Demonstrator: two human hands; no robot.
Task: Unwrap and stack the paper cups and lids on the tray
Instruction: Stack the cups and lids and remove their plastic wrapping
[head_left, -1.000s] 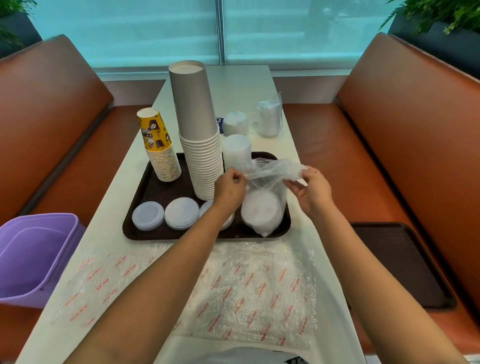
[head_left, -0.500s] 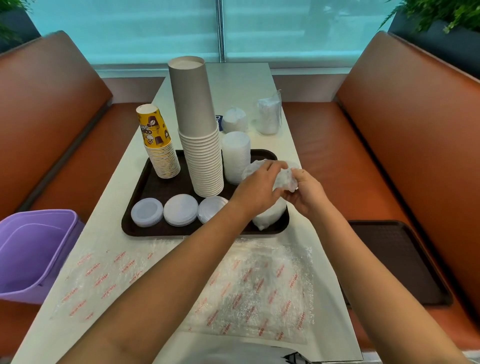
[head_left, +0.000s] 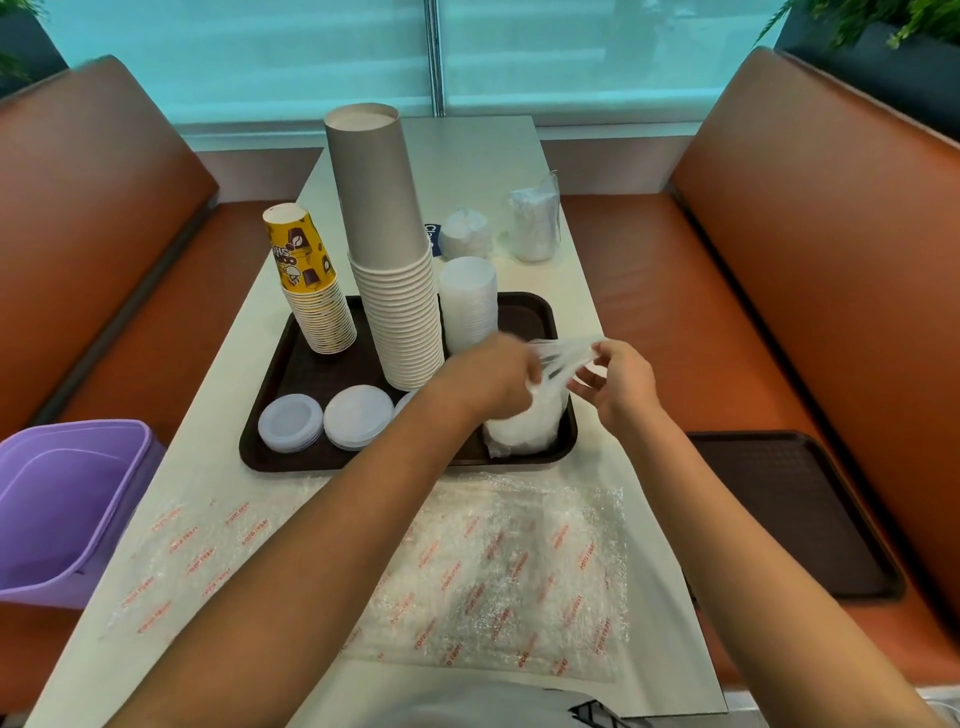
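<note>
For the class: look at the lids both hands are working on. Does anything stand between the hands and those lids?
Yes. The clear plastic wrap encloses the lids at the tray's near right corner. The left hand and right hand pinch and stretch its top, so it must come off first.

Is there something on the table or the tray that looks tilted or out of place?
Yes. The yellow cup stack on the tray leans to the left instead of standing straight. The grey cup stack beside it also leans slightly. Nothing looks spilled.
</note>
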